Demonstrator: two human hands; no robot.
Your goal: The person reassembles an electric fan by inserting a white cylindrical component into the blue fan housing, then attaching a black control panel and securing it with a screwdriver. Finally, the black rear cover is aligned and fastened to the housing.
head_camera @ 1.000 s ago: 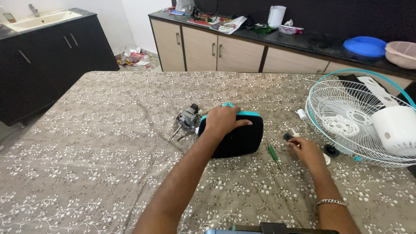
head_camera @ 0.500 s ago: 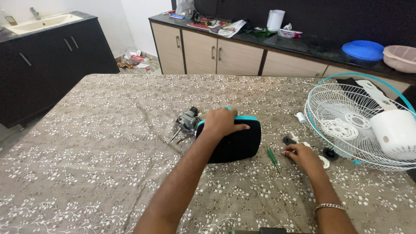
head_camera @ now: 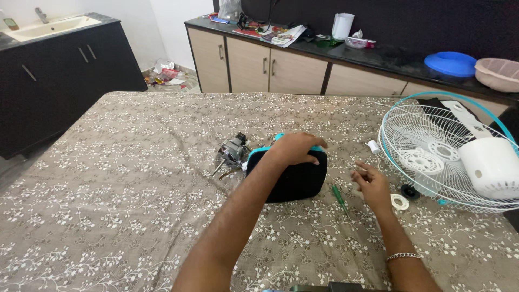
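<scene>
We see floral brown cloth [head_camera: 108, 178] over near surface; black sink cabinet [head_camera: 59, 65] far left; beige cabinets [head_camera: 259, 65] under dark counter [head_camera: 389, 51] far right; white wall [head_camera: 167, 21] between.

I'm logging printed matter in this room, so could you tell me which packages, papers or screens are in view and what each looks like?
Papers or magazines: loose fanned pile on the dark counter at the back, white with red and mixed colours.
Wrappers: crumpled litter on the floor between the cabinets, red, white and silvery.
Small packet: on the counter beside the white jug, pale and crinkled.
No screens visible.
</scene>
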